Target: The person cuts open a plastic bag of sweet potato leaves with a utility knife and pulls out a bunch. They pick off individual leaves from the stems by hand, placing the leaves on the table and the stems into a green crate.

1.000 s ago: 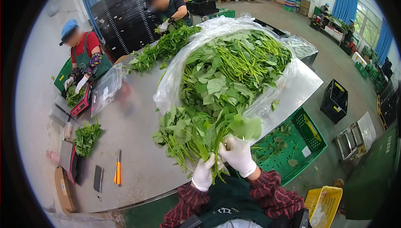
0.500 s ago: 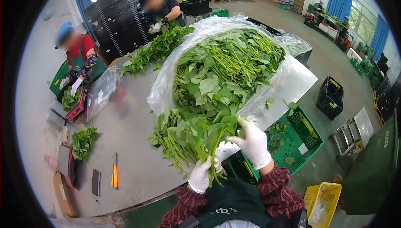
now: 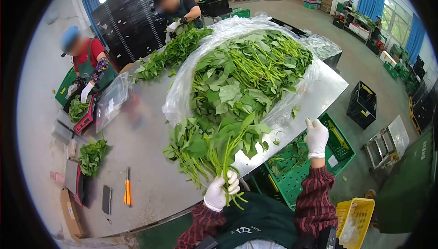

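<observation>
My left hand [image 3: 221, 190], in a white glove, is closed round the lower stems of a bunch of leafy green stalks [image 3: 226, 157]. The leaves of that bunch fan out over the steel table's edge, and the cut ends poke out below my fingers. Off to the right, my gloved right hand [image 3: 316, 138] is closed above a green plastic crate [image 3: 283, 183]; whatever its fingers hold, if anything, is hidden. Beyond the bunch lies a big heap of the same greens [image 3: 251, 71] on clear plastic sheeting [image 3: 175, 100].
An orange-handled knife [image 3: 127, 192] and a black flat object [image 3: 106, 199] lie on the table [image 3: 150, 157]. A small bunch [image 3: 92, 157] rests at left near a scale [image 3: 73, 180]. Two co-workers [image 3: 89, 57] stand across the table. A yellow basket [image 3: 356, 221] is on the floor.
My right hand has moved right, away from the bunch, and closed over the green crate. My left hand keeps its hold on the stalks.
</observation>
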